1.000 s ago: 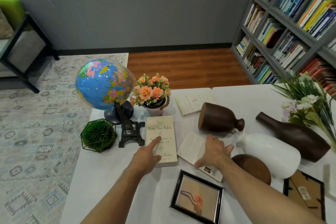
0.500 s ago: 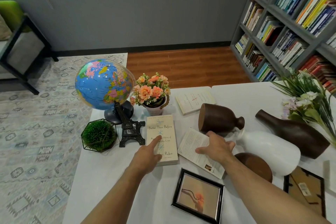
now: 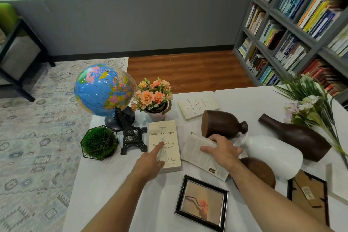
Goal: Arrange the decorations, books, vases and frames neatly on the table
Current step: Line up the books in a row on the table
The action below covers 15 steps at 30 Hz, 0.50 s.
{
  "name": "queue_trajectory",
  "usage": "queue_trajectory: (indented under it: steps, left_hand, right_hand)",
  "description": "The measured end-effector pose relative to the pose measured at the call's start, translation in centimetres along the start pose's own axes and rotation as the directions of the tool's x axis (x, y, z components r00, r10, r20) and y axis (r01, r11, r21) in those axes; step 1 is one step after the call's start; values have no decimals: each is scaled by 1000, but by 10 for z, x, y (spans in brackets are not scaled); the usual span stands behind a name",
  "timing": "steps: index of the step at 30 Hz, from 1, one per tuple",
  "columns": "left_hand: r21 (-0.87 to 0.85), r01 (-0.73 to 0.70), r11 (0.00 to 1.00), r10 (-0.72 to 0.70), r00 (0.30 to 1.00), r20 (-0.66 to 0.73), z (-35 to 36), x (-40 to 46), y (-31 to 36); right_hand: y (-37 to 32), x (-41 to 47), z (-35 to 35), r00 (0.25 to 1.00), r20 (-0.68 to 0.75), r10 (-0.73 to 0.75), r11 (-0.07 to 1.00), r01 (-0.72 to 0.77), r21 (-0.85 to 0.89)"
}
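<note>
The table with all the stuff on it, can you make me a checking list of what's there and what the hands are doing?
Surface: white table, crowded.
Job's things: cream book flat; face-down book at an angle; three vases on their sides, squat brown vase, white vase, tall brown vase; picture frame lying flat.
Clutter: globe, tower model, potted flowers upright.
Grippers: left hand fingertip on the cream book; right hand resting on the face-down book.
Cables: nothing seen.
Surroundings: bookshelf, rug.
</note>
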<state>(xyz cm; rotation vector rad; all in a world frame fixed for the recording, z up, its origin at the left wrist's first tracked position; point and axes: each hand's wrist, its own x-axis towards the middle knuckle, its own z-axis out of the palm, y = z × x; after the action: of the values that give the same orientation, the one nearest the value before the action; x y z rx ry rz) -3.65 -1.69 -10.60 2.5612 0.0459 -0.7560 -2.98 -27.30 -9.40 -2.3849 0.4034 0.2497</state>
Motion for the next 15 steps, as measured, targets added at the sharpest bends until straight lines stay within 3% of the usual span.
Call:
queue_trajectory:
  steps: [3,5,8,10,12,14,15]
  left_hand:
    - [107,28,994,-28,1000,-6,-4,-4,5]
    - [275,71,959,-65,997,-29,-11,-7,13]
    - [350,102,931,-45,985,-167,-25,-10,34]
    - [181,39,983,-11,988,-156,-33,-12,54]
    - [-218,-10,976,3,999,-35,-37,-13,74]
    - [-626,66,777,-3,995,101,-38,-17,95]
    - [-723,103,684,1,990,142,-37,-17,103]
  right_hand:
    - [-6,-5,-5,999,-32,-21,999,22,38]
    - [-11,-8,-8,997,-65,-51,997,54,50]
    - [-20,-12,-11,991,-120,-65,996,72,55]
    - [-27,-16,-11,982,-169,-81,995,91,47]
    - [-33,-21,-11,962,-233,-140,989,148,15]
    - [-41,-25,-10,924,-307,-229,973,223,-54]
    - [-46,-27,-9,902,-339,-269,963,248,-103]
